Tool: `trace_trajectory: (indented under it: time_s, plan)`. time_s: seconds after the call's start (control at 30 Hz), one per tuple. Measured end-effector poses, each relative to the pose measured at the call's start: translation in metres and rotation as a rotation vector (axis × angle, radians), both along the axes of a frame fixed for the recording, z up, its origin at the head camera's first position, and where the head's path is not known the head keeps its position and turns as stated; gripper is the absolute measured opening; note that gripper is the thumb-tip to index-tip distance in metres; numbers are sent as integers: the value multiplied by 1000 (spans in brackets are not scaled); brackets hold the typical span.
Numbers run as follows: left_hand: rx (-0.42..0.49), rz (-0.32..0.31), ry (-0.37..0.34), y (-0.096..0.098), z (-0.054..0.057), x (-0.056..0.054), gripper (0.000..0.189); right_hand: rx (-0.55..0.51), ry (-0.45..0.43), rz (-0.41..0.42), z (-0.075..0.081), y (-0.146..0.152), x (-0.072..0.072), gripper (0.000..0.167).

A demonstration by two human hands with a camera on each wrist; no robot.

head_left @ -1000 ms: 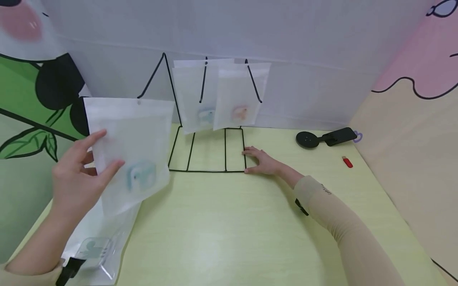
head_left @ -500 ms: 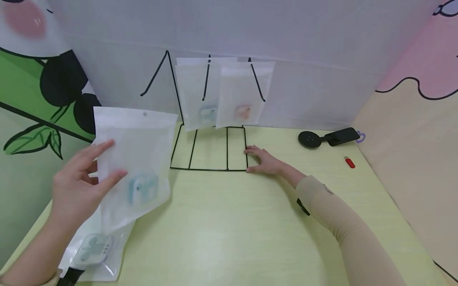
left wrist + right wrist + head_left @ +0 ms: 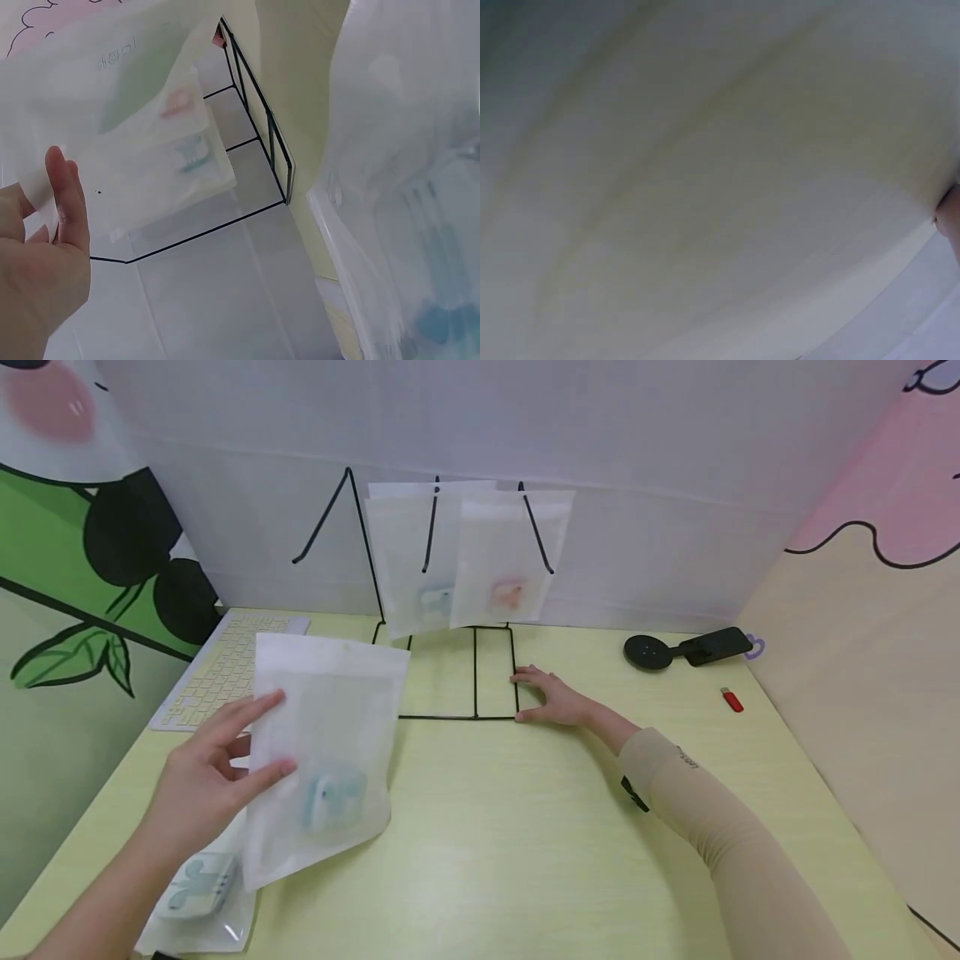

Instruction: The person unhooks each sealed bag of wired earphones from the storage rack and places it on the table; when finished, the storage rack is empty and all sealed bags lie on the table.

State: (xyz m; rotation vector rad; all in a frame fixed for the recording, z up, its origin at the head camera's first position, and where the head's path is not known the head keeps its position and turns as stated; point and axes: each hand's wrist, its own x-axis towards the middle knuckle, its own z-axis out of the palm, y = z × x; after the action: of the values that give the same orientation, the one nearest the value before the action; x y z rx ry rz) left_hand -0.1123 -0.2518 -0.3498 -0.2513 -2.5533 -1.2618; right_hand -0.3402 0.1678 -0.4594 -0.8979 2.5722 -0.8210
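In the head view my left hand (image 3: 202,777) pinches the left edge of a translucent white pouch (image 3: 330,718), with a bluish item showing faintly inside. The pouch tilts above the table and hides part of a black wire rack (image 3: 475,689). Two similar pouches hang on the rack's middle and right hooks: a bluish-marked pouch (image 3: 401,556) and an orange-marked pouch (image 3: 498,539). The left hook carries nothing. My right hand (image 3: 555,700) touches the base's right side, fingers spread. Below my left wrist lies a clear pouch (image 3: 232,927) with boxed earphones (image 3: 197,885).
A white keyboard (image 3: 228,664) lies at the back left of the table (image 3: 525,852). To the back right are a black round-ended device (image 3: 716,646), with a small purple loop (image 3: 756,647) beside it, and a red USB stick (image 3: 732,700). Cloth walls surround the table.
My left hand has carried the pouch down and to the right, away from the left hook. The keyboard now shows behind it. My right hand has stayed at the rack.
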Motion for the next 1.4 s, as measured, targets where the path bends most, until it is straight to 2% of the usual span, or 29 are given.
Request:
trace_trajectory:
  time_s: [0.3,0.37,0.5,0.8,1.03,1.4]
  plan:
    - [33,-85,-175,-4,-9,0,77,5,-4,-1,2,-2,2,75]
    - [46,-108,-186,-3,-13,-2,77,9,-5,-3,3,-2,3,75]
    - [12,-142,-173,-2,-21,-6,77,14,-3,-4,3,-2,3,75]
    - [-128,-219,-230,-9,-39,-19,81,15,-3,-9,-1,-1,1,75]
    - [-226,-277,-206,-10,-48,-26,79,17,6,-4,4,-1,2,76]
    - [-495,-340,-293,-8,-58,-28,86,11,7,10,5,-2,4,76]
